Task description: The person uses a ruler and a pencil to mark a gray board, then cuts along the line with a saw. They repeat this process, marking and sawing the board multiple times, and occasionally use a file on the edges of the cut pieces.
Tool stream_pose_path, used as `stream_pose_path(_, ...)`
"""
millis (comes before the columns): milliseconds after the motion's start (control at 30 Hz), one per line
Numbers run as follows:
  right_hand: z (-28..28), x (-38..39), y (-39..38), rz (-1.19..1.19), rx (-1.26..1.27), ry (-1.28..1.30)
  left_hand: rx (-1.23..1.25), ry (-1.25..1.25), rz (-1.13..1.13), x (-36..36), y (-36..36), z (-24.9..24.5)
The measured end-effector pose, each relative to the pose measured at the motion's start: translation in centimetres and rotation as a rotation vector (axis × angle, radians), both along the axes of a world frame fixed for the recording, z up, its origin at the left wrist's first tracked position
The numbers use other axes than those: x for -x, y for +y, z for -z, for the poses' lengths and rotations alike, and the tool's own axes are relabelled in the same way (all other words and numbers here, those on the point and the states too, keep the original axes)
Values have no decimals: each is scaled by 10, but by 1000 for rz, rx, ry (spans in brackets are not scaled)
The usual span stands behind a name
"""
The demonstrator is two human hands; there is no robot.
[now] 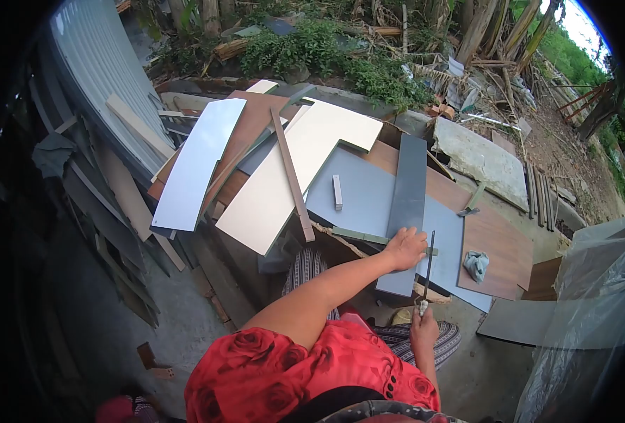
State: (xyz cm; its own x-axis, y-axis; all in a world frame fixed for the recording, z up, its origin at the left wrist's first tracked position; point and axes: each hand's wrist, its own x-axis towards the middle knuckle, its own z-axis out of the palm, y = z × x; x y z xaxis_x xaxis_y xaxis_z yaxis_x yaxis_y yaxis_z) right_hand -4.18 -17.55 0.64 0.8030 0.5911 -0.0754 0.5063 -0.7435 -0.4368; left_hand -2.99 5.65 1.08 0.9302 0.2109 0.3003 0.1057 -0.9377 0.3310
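Observation:
My left hand (405, 248) presses down with bent fingers on a narrow green strip (360, 236), which lies across a long dark grey board (406, 180). One end of the strip shows just past my fingers. In my right hand (424, 328) is a long narrow blade with a whitish handle (423, 307). Its dark blade (431, 264) points away from me and overlaps the strip's end in this view. Under the dark board lie blue-grey panels (358, 190). A crumpled grey-blue cloth (475, 266) rests to the right on a brown wood-look panel (499, 247).
Cream (298, 169) and white (203, 162) panels lie to the left, with a brown wooden strip (291, 169) across the cream one. A small pale block (337, 192) sits on the blue-grey panel. Clear plastic sheeting (587, 303) hangs at right; leaning boards (119, 211) stand at left.

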Motion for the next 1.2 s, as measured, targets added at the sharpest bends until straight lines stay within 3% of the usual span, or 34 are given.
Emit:
stream_pose_path(133, 11, 21, -30, 15, -61, 1, -20, 7, -2, 0, -1, 2)
stream_pose_path(233, -1, -7, -6, 6, 51, 34, -29, -6, -6, 0, 0, 4)
stream_pose_path(467, -8, -57, 64, -63, 17, -73, -48, 17, -37, -2, 0, 5)
stream_pose_path(900, 2, 19, -22, 15, -58, 9, -4, 63, -16, -4, -1, 8)
stream_pose_path(1200, -37, -42, 46, -50, 99, 6, -43, 46, -91, -6, 0, 8)
